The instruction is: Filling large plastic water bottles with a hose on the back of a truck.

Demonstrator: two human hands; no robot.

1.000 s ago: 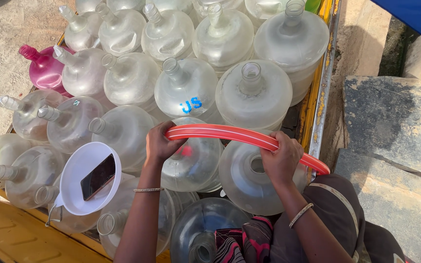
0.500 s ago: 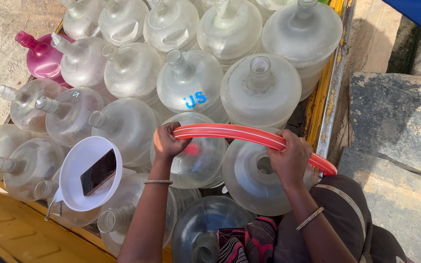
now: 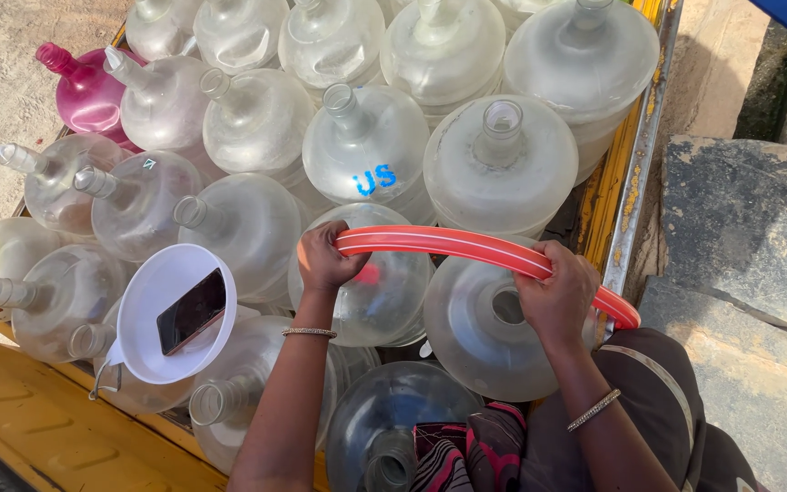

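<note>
below you, a yellow cart bed [image 3: 56,437] is packed tight with big clear water jugs [image 3: 257,123], leaning on each other so none can roll; one pink jug [image 3: 84,91] sits at the far left edge. you hold a red-orange hose [image 3: 466,246] flat across the nearest jugs, just above the open mouth of one jug [image 3: 503,305]. your right hand [image 3: 557,296] is wrapped closed over the hose near its right end, your left hand [image 3: 325,260] curled shut on the other end, likely to keep it steady. left of your arm a white funnel [image 3: 175,310] rests on a jug, with a dark phone [image 3: 191,310] lying inside it, probably parked there for safekeeping.
</note>
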